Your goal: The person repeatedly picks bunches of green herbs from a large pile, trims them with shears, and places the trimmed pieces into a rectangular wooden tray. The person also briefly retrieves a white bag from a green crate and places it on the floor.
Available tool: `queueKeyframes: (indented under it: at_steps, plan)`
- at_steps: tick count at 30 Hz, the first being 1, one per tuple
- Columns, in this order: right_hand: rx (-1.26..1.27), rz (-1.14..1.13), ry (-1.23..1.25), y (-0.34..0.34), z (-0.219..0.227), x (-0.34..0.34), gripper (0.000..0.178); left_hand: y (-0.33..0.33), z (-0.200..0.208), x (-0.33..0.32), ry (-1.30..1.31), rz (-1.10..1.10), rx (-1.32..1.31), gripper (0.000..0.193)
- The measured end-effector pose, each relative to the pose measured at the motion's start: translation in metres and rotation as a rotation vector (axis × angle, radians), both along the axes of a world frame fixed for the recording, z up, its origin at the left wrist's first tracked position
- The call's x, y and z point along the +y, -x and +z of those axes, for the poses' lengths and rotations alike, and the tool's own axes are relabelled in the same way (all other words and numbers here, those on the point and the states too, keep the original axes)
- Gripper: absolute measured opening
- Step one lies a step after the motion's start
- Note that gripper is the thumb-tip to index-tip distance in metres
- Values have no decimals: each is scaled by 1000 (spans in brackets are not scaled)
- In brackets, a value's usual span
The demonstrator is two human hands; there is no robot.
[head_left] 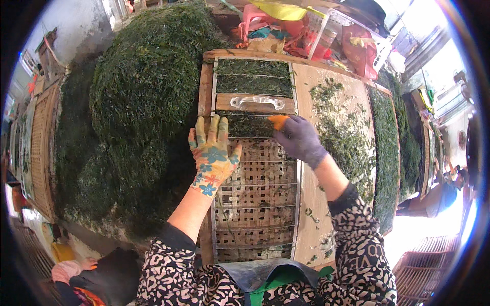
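My left hand (212,155), in a cream glove with a flower print, lies flat with fingers apart on the left edge of a metal-rod frame (297,194). My right hand (300,140), in a purple glove with orange fingertips, is closed at the right end of a dark green seaweed strip (247,126); what its fingers hold, if anything, is hidden. Just beyond both hands, a wooden block (224,103) with a silver handle (256,103) lies across the frame. Two seaweed-filled sections (252,84) lie past it. The nearer sections show bare woven slats (255,196).
A tall seaweed heap (148,66) rises on the left. Loose seaweed bits (344,132) lie scattered over the board (303,92) on the right. Behind stand a pink stool (255,20), a yellow basin (278,9) and a white basket (332,23). Another person (97,275) is at the lower left.
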State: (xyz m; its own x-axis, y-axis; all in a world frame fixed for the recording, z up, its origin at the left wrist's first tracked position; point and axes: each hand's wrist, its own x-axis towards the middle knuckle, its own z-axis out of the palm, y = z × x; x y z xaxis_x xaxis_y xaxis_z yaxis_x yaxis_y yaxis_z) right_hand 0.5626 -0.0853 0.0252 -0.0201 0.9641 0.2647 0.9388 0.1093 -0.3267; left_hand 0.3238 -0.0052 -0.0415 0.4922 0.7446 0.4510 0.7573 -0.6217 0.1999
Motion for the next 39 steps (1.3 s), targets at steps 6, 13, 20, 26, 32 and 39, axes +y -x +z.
queueKeyframes:
  at_steps: [6, 13, 20, 26, 32, 39]
  plan:
    - [-221, 86, 68, 8, -29, 12, 24, 0, -7, 0, -45, -37, 19, 66]
    - [-92, -129, -373, 26, -23, 62, 18, 0, -7, 4, 101, -168, -159, 82]
    - [-165, -54, 92, 33, 13, 89, 45, 1, -11, 2, 82, -139, -255, 97]
    - [-56, -175, 96, 55, -26, 66, 35, -2, -20, 6, -2, -146, -110, 67]
    - [173, -240, -278, 15, -19, -34, 32, -4, -23, 5, 79, -159, -161, 49]
    - [-233, -377, -129, -12, -56, -127, 44, -5, -21, 8, 77, -128, -103, 52]
